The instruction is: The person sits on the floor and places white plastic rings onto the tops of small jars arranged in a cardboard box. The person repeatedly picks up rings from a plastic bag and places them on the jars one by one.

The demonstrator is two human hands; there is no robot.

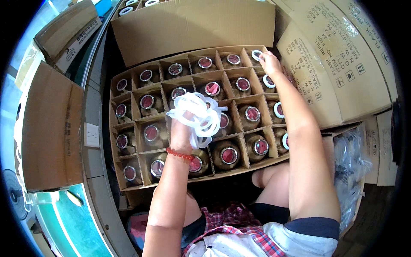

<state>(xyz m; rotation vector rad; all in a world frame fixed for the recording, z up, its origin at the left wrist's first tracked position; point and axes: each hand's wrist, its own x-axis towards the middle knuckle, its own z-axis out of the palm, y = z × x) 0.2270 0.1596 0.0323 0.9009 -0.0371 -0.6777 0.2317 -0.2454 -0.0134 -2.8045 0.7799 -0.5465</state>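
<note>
A bunch of white plastic rings (201, 124) is gathered in my left hand (181, 128), which hovers over the middle of a divided cardboard carton (229, 170). Those rings hide most of its fingers. At the far right corner cell, my right hand (270, 64) pinches a single white ring (257, 55) at the mouth of a bottle there; whether the ring is seated I cannot tell. Down the same right-hand column, white rings (279, 110) sit on the other bottle necks. The remaining cells hold bottles (229, 155) with silvery rims and reddish mouths, without white rings.
Behind stands a raised carton flap (192, 30), with more white rings (126, 10) beyond it. Large printed cartons (338, 64) lean at the right, above a box of clear plastic bags (349, 167). On the left are a folded carton (51, 128) and a green tabletop (64, 222).
</note>
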